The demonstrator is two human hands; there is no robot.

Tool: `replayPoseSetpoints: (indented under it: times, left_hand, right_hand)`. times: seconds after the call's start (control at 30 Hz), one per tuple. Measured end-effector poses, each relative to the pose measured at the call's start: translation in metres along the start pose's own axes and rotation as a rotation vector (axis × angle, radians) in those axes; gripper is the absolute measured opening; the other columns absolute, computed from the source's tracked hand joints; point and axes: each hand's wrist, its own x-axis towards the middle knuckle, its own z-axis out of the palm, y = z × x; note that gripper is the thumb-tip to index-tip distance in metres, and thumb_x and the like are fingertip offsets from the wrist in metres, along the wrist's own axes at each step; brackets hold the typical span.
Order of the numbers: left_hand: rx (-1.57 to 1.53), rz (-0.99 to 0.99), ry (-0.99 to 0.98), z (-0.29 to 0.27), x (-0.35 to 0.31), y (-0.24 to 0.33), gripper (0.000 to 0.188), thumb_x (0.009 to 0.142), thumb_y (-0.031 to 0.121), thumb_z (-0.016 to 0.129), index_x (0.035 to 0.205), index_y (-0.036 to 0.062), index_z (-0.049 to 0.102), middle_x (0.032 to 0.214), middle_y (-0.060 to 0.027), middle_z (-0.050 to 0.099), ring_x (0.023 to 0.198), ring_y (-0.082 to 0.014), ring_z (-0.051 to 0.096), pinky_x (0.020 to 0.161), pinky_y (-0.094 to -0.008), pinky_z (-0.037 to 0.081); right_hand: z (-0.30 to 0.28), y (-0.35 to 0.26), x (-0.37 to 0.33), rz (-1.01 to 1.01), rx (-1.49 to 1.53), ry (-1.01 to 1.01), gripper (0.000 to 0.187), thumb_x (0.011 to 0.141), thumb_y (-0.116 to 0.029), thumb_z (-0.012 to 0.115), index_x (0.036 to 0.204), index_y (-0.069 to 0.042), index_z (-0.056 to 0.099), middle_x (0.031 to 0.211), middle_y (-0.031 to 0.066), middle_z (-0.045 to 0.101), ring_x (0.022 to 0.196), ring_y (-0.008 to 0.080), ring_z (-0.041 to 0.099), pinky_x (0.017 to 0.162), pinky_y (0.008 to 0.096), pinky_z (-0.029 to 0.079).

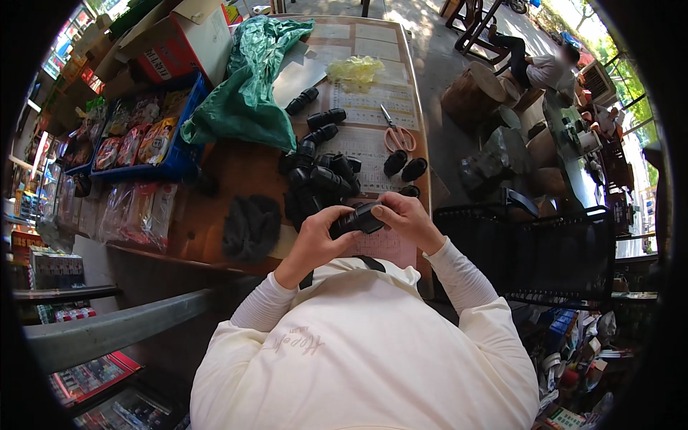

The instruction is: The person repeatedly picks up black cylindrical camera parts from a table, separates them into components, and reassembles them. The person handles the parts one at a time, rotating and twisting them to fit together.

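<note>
Both hands, left hand (pixel 315 240) and right hand (pixel 405 218), pinch a black tube (pixel 357 218); it could slip and knock the pile (pixel 319 179) beside it.

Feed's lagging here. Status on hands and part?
Both hands, left hand and right hand, gripping one black fitting. Pile of black fittings just beyond. Nothing blocking.

Black fittings pile (pixel 319 175) blocks fwd; scissors (pixel 398 136) right, gap btwn.
</note>
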Motion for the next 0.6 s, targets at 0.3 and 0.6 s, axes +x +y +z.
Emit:
replayPoseSetpoints:
  times: [0.3, 0.6]
  left_hand:
    - [0.008, 0.012, 0.02, 0.003, 0.0, 0.001, 0.04, 0.075, 0.015, 0.076, 0.108, -0.0008, 0.063, 0.095, -0.0148, 0.068, 0.085, -0.022, 0.067, 0.077, -0.0306, 0.051]
    - [-0.054, -0.001, 0.03, 0.002, -0.001, 0.0, 0.039, 0.076, 0.013, 0.075, 0.111, -0.0013, 0.061, 0.097, -0.0147, 0.067, 0.087, -0.0201, 0.066, 0.078, -0.0295, 0.051]
  right_hand:
    - [-0.005, -0.001, 0.001, 0.084, -0.008, -0.061, 0.055, 0.085, -0.018, 0.069, 0.135, -0.011, 0.047, 0.112, 0.0057, 0.057, 0.096, 0.0124, 0.059, 0.085, 0.027, 0.049]
    - [0.001, -0.008, -0.003, -0.024, 0.051, 0.023, 0.043, 0.092, -0.034, 0.065, 0.12, -0.003, 0.056, 0.098, 0.0031, 0.061, 0.087, 0.0097, 0.057, 0.079, 0.0239, 0.05]
